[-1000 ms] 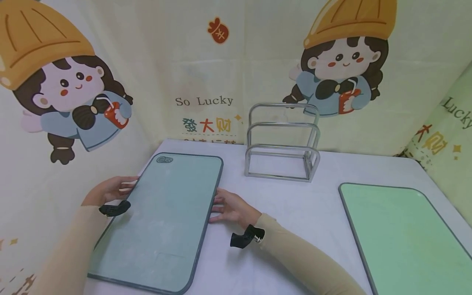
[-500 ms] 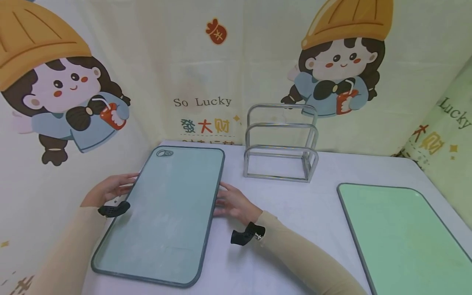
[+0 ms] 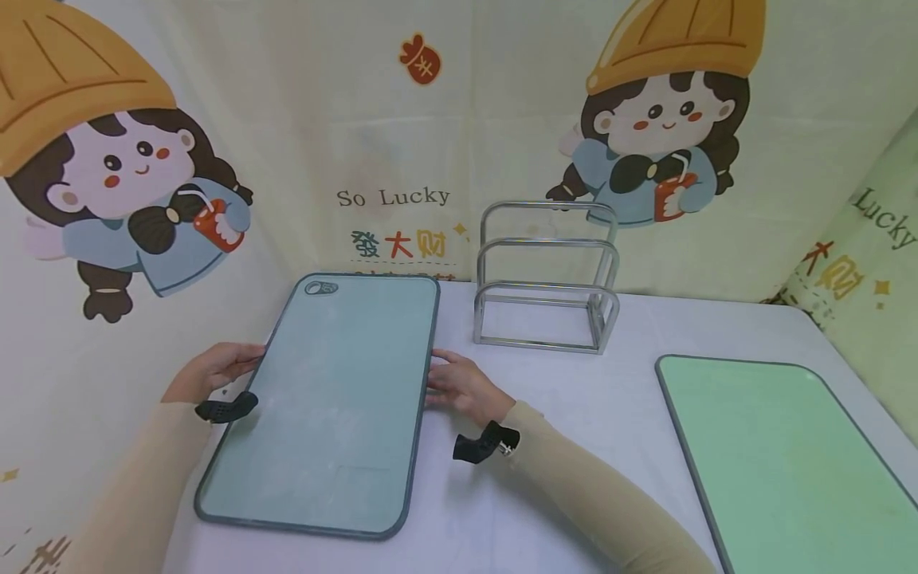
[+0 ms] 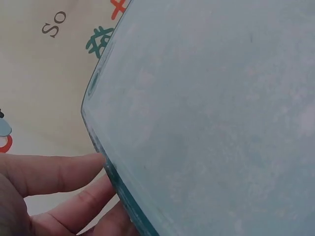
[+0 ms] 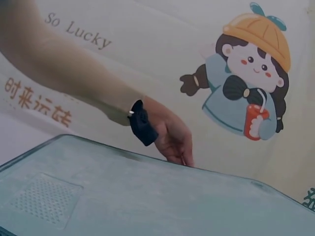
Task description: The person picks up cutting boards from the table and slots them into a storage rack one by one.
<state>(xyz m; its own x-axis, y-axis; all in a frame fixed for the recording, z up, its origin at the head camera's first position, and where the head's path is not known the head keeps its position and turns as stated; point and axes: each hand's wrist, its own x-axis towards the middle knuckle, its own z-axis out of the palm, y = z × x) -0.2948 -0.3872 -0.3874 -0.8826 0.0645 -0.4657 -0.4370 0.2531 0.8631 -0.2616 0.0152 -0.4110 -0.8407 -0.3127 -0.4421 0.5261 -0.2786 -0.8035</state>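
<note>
A pale blue-green cutting board [image 3: 323, 399] with a dark rim and an oval handle hole at its far left corner leans over the left of the table in the head view. My left hand [image 3: 215, 373] holds its left edge; in the left wrist view the thumb [image 4: 64, 172] lies at the rim with fingers below it. On the opposite edge my right hand [image 3: 469, 391] holds the board, its fingertips partly hidden behind it. The right wrist view shows a dimpled grating patch [image 5: 47, 199] on the board and my left hand [image 5: 172, 135] at the far edge.
A metal wire rack [image 3: 548, 347] with several upright loops stands at the back of the white table [image 3: 566, 414]. To the right lies a green cutting board [image 3: 782, 446] with a dark rim. A printed cloth [image 3: 387, 143] hangs behind the table.
The blue-green board has shifted away from me and slightly right, its near edge rising in the head view. My right hand has moved a little up and right with it; the left hand barely moved.
</note>
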